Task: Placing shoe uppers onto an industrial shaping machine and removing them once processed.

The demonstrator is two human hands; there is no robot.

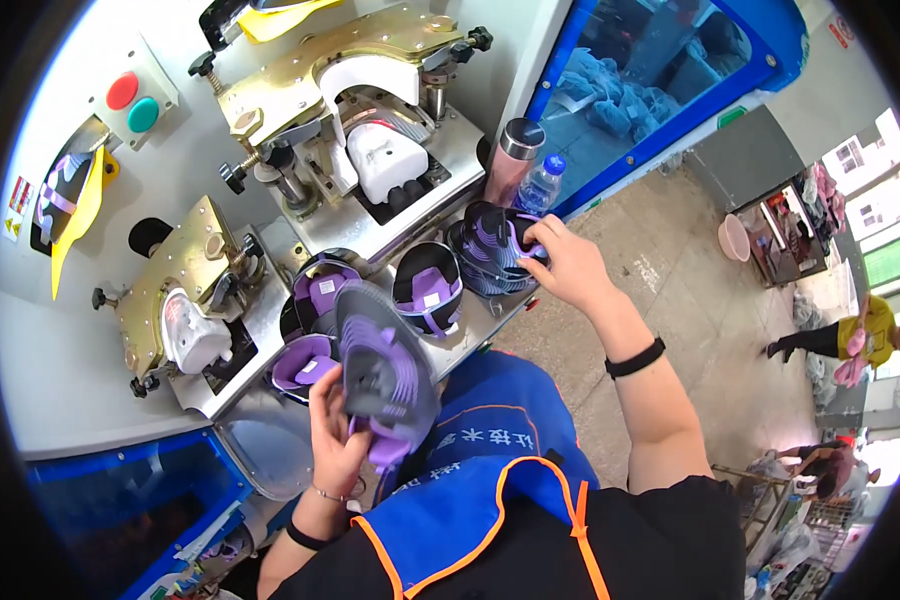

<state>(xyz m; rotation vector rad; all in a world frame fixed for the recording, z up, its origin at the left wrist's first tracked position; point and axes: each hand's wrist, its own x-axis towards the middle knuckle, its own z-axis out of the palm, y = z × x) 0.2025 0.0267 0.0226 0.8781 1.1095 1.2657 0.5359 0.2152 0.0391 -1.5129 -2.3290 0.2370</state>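
Note:
My left hand is closed on a grey and purple shoe upper, held up in front of the bench and slightly blurred. At the bench's right end, my right hand pinches the purple edge of a dark shoe upper; its fingertips are partly hidden. Between the hands stands a black upper with purple lining, its opening toward me. Further left are another purple-lined upper and a lighter purple upper, both partly covered by the held one.
Two brass-coloured clamping stations with white shoe-shaped moulds flank the uppers. A red button and a green button sit on the machine wall. A pink tumbler and water bottle stand behind my right hand. Other people are far right.

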